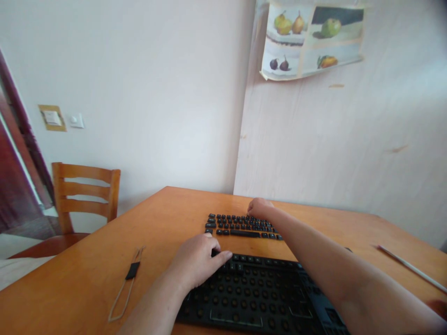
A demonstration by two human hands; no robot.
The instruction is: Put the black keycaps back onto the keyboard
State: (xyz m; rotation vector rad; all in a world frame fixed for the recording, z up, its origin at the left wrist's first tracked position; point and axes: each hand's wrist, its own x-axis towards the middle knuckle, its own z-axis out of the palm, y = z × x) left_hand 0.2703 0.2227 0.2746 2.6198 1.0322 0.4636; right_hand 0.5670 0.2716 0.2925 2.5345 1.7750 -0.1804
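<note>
A black keyboard (244,298) lies in front of me, most of its key posts bare, with a few keycaps (233,267) fitted near its upper left. My left hand (199,260) grips the keyboard's far left corner, thumb resting on top by those keycaps. Beyond the keyboard, loose black keycaps (244,227) are laid out in rows on the table, a long space bar (245,233) among them. My right hand (260,208) reaches over to the back row, its fingertips pinched together at a keycap there. My right forearm hides the right part of the rows.
The wooden table (160,218) meets the wall at the back. A wire puller with a black band (132,271) lies at the left. A thin pale stick (412,267) lies at the right. A wooden chair (85,188) stands beyond the left edge.
</note>
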